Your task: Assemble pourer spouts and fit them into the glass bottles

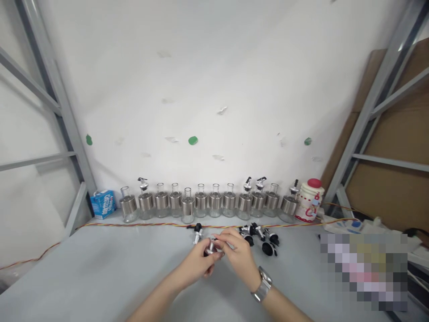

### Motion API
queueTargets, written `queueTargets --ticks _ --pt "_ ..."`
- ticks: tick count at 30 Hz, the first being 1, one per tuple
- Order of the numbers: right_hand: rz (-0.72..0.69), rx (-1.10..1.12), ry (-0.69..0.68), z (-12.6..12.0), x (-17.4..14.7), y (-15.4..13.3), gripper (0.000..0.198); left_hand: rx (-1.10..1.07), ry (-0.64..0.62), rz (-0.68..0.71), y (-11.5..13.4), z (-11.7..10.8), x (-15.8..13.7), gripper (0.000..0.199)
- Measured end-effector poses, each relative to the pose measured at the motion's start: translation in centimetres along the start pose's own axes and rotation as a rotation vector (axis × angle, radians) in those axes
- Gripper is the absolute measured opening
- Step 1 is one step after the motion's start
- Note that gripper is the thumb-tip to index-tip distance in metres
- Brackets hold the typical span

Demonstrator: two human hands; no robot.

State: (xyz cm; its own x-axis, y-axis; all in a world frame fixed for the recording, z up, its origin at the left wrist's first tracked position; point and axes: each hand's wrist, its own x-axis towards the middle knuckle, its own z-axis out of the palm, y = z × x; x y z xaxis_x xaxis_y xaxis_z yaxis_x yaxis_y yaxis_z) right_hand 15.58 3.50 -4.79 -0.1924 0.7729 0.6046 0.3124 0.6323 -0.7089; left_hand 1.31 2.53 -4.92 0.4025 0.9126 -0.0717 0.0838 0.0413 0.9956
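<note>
In the head view, my left hand (196,263) is closed around a silver and black pour spout (211,247) in front of me. My right hand (237,255), with a watch on its wrist, pinches the top of that same spout. Fingers cover much of it. Just behind my left hand lies another pour spout (198,233) on the table. Several loose spouts (258,231) are bunched to the right of my right hand, and one shows its round black underside (268,248).
Along the wall stands a row of glass bottles with steel sleeves (201,203); several carry spouts. A blue carton (103,204) is at the left end, a red-lidded jar (310,201) at the right. A twisted wire (150,224) crosses the grey table (110,268).
</note>
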Motion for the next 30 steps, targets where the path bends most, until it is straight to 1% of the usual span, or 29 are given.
queueTargets --ticks 4,6,9,11,13,15,17,19,21,23,25,28,30 --pt "-0.13 -0.112 -0.112 -0.5 0.1 -0.3 0.025 -0.05 0.026 0.01 0.2 0.2 0.0 0.026" --pt "-0.141 -0.129 -0.147 -0.7 0.3 -0.2 0.032 -0.114 0.059 -0.016 0.5 0.0 0.0 0.027" --pt "-0.024 -0.116 -0.066 -0.7 0.5 0.4 0.032 -0.352 0.086 -0.099 1.1 -1.1 0.1 0.033" --pt "0.045 -0.172 -0.045 -0.3 0.4 1.2 0.029 -0.532 0.033 -0.13 1.6 -2.0 0.2 0.04" --pt "0.068 -0.271 -0.116 0.5 0.1 2.0 0.027 -0.649 -0.02 -0.122 2.1 -2.8 0.2 0.042" --pt "0.088 -0.36 -0.201 1.4 -0.1 2.5 0.027 -0.703 -0.02 -0.088 2.4 -3.2 0.2 0.04" --pt "0.129 -0.42 -0.238 2.1 -0.3 2.9 0.024 -0.719 0.037 -0.063 2.6 -3.0 0.1 0.035" --pt "0.182 -0.436 -0.243 2.5 -0.3 3.2 0.016 -0.72 0.116 -0.065 2.7 -2.7 0.1 0.033" --pt "0.219 -0.407 -0.241 2.6 -0.3 3.4 0.007 -0.719 0.168 -0.082 2.6 -2.3 0.0 0.034" --pt "0.233 -0.337 -0.234 2.5 -0.3 3.7 0.003 -0.719 0.18 -0.09 2.5 -2.1 0.0 0.036" --pt "0.255 -0.213 -0.201 2.4 -0.2 3.8 0.003 -0.723 0.178 -0.091 2.3 -2.1 0.1 0.037" --pt "0.332 0.041 -0.104 2.2 0.0 4.0 0.008 -0.73 0.169 -0.089 2.0 -2.3 0.1 0.036" --pt "0.381 0.156 -0.067 2.0 0.3 4.2 0.011 -0.727 0.175 -0.084 1.9 -2.3 0.2 0.034"
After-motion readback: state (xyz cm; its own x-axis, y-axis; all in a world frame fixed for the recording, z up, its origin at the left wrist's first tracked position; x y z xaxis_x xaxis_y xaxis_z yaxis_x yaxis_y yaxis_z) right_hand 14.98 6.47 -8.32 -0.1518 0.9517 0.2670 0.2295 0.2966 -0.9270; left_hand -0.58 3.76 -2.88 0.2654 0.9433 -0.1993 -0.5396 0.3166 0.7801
